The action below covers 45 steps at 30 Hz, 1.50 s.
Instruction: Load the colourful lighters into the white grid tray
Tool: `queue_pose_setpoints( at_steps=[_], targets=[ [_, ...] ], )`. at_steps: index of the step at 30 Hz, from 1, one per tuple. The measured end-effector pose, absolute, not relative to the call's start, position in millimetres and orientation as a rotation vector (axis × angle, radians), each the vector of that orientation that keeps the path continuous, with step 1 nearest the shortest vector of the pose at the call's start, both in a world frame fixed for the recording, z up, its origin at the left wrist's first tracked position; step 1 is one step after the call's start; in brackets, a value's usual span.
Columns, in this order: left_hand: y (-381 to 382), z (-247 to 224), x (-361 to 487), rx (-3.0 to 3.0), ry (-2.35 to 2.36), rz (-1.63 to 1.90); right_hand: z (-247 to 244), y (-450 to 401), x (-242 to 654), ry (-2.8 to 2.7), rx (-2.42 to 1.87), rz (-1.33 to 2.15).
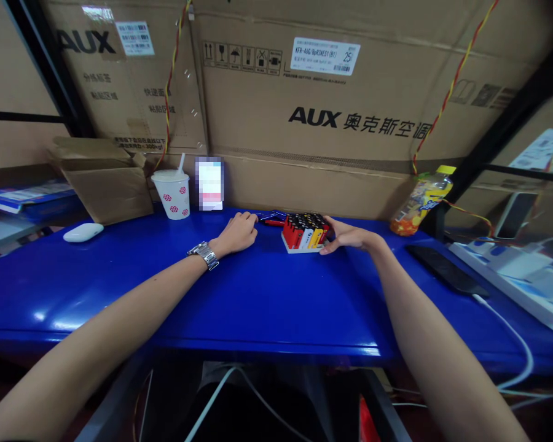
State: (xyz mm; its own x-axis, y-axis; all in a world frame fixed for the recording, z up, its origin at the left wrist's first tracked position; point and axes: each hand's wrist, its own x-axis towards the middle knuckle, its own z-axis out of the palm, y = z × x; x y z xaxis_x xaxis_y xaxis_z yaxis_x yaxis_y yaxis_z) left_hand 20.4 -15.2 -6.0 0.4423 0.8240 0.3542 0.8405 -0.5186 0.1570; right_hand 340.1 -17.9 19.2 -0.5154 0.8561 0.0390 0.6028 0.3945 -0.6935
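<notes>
My left hand (239, 233) rests on the blue table (267, 294) with its fingers curled, a silver wristwatch (203, 255) on that wrist. Just beyond the fingertips lie thin blue and red items (268, 219), too small to name. My right hand (345, 236) wraps the right end of a white rack (299, 247), with the fingers above and the thumb below. The rack holds tightly packed red, white and yellow upright pieces (305, 232) with dark tops, possibly lighters.
Behind the table stand large AUX cardboard cartons (304, 110). On the table are a white mouse (83, 232), a lidded paper cup (171, 194) with a straw, a plastic bottle (421, 201), a black slab (446, 270) and a white power strip (507, 276) with cables.
</notes>
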Motion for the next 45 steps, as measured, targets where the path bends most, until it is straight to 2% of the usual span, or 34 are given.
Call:
queue_pose_setpoints(
  at_steps=[3,8,15,20,23,26,32,38,41,45],
  targets=[
    [-12,-8,31,-2.697,-1.439,-0.622,19,-20,347,-2.151,-1.295,1.052],
    [-8,-11,47,-2.792,-1.328,-0.555,15,-16,347,-2.125,-1.252,0.979],
    [-29,-9,40,-2.536,-1.612,-0.639,15,-17,340,-2.109,-1.254,0.993],
    [-38,-12,22,-2.477,-1.733,-0.628,7,-13,320,-2.13,-1.254,0.843],
    [-42,-9,13,-2.511,-1.826,-0.835,0,-10,303,-2.135,-1.249,0.723],
    [-45,-2,12,-2.475,-1.919,-1.188,-4,-12,289,-2.135,-1.24,0.636],
    [-44,3,20,-2.414,-1.786,-1.66,-6,-18,273,-2.162,-1.21,0.591],
    [-41,0,29,-2.415,-1.887,-2.509,-3,-20,271,-2.193,-1.248,0.547],
    [-44,3,34,-2.416,-2.039,-2.637,-1,-21,271,-2.196,-1.286,0.523],
    [-52,7,35,-2.484,-1.993,-2.68,-1,-21,270,-2.215,-1.232,0.527]
  ],
)
